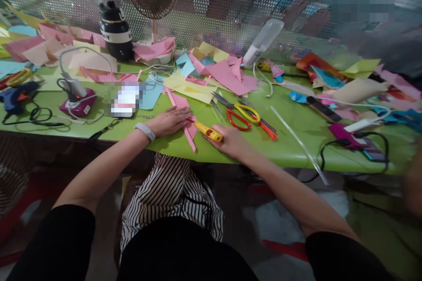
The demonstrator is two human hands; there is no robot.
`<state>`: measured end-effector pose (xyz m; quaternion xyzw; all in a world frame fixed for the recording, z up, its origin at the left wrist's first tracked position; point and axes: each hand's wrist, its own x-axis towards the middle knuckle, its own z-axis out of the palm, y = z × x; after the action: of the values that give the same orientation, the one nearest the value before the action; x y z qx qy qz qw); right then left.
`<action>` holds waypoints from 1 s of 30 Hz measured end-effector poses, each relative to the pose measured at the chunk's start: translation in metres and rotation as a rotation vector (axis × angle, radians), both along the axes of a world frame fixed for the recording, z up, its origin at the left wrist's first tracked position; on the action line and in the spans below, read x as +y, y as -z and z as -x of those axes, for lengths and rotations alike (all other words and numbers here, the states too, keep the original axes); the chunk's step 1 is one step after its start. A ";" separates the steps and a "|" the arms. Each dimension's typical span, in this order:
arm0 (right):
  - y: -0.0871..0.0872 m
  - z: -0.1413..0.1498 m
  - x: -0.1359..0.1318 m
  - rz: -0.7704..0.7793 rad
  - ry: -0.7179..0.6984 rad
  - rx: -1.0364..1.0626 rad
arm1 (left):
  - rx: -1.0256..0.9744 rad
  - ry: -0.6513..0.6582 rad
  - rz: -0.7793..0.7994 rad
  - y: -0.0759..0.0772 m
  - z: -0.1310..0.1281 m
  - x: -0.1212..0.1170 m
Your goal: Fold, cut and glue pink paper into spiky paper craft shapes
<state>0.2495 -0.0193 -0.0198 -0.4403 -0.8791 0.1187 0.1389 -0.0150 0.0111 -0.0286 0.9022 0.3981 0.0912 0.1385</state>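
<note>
Cutting goes best with the left hand (169,121) flat, fingers spread, pinning the pink strip (185,119) at the near table (290,149) edge, while the right hand (229,140) grips the yellow knife (208,131) and draws steadily along it

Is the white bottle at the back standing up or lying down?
Neither quite: the white plastic bottle is tilted, its base down on the green table among coloured paper scraps and its rounded top leaning up to the right.
</note>
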 end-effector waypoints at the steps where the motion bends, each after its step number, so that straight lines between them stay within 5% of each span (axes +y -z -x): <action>1: 0.000 0.000 0.000 0.003 0.002 0.010 | -0.002 -0.002 0.004 0.000 0.000 0.000; 30: -0.011 0.004 0.003 0.154 0.161 0.153 | -0.009 -0.002 0.029 -0.001 -0.001 -0.002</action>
<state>0.2453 -0.0167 -0.0085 -0.5085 -0.8160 0.2074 0.1806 -0.0144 0.0092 -0.0275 0.8994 0.3995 0.0897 0.1534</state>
